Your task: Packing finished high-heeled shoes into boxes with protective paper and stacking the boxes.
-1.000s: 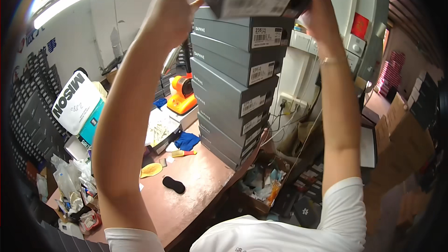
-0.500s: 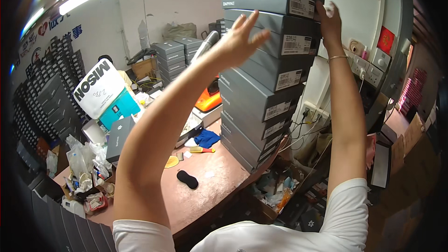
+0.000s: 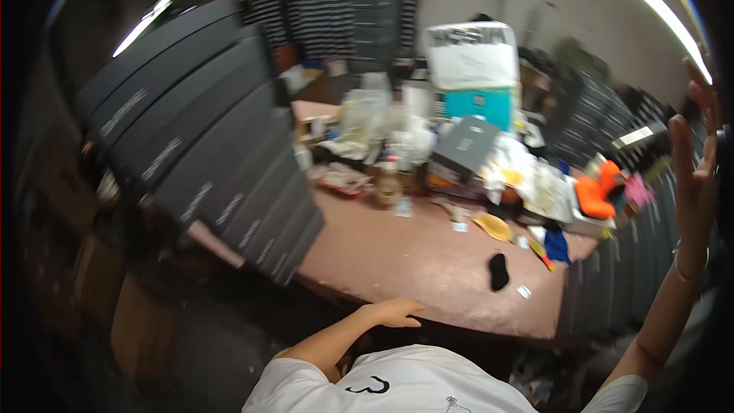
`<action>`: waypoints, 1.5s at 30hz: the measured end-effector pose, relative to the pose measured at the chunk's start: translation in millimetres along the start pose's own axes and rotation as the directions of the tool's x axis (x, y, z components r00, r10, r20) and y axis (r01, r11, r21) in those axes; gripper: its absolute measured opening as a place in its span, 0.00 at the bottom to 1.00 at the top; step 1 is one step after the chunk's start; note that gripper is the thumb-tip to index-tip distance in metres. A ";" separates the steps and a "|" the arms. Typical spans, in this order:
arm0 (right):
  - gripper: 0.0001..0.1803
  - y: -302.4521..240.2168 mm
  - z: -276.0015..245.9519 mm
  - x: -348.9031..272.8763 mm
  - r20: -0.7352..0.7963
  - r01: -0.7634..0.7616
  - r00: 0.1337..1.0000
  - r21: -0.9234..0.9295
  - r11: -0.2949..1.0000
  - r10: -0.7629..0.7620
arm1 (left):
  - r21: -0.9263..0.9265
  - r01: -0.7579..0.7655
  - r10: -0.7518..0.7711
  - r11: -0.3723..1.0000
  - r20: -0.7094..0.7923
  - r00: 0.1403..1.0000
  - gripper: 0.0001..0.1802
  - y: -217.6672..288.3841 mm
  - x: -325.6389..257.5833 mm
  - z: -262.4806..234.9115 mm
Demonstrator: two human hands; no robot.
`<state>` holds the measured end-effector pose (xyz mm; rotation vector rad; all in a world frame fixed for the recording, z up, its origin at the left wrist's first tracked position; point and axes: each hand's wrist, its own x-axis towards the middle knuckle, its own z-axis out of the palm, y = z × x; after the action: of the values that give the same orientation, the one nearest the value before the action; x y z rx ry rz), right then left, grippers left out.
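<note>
While the view is swinging away from the tall pile it faced a moment ago, the person's arms are coming down from the top box. The left hand is now resting low, near the front edge of the brown table, fingers loosely curled and holding nothing. The right hand is staying up at the right side, fingers spread wide and empty, close to a row of dark boxes standing there. Another stack of dark grey shoe boxes is leaning at the left end of the table. It looks like the box is placed and the hands are free. A small black thing is lying on the table, apart from both hands.
</note>
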<state>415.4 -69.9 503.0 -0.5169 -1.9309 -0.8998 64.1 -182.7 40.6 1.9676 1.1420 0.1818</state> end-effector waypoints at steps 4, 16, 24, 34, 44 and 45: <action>0.30 -199.0 126.9 118.4 -0.073 0.295 0.952 0.480 0.826 -0.298 | -0.145 0.210 -0.247 0.967 -0.319 0.915 0.30 -18.8 -106.0 -1.9; 0.18 -436.5 171.2 283.7 -0.236 0.771 0.633 0.100 0.629 -0.737 | -0.362 0.237 -0.421 0.902 -0.606 0.675 0.30 -52.1 -179.9 35.4; 0.16 -258.8 203.5 132.8 -0.349 0.502 0.848 0.293 0.813 -0.398 | -0.330 -0.335 -0.226 0.882 -0.922 0.314 0.32 10.9 -150.2 -65.2; 0.12 -269.2 130.3 -239.4 0.360 -0.310 0.917 0.913 0.265 -0.171 | -0.762 -0.603 -0.576 -0.236 -0.390 0.718 0.32 -40.7 -16.0 -12.4; 0.38 -297.3 245.2 -379.6 0.954 -0.954 -0.299 -0.299 -0.026 0.013 | -0.964 -0.212 -0.725 -0.159 -0.031 0.689 0.32 -108.4 42.2 28.1; 0.38 -280.4 246.6 -353.4 0.914 -0.915 -0.402 -0.399 0.051 -0.062 | -0.956 -0.249 -0.678 -0.158 -0.078 0.731 0.30 -102.9 44.8 22.7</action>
<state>265.4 -60.7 11.3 -1.8063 -1.9277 1.7831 34.0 -136.8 -59.9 0.0650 1.0843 1.2191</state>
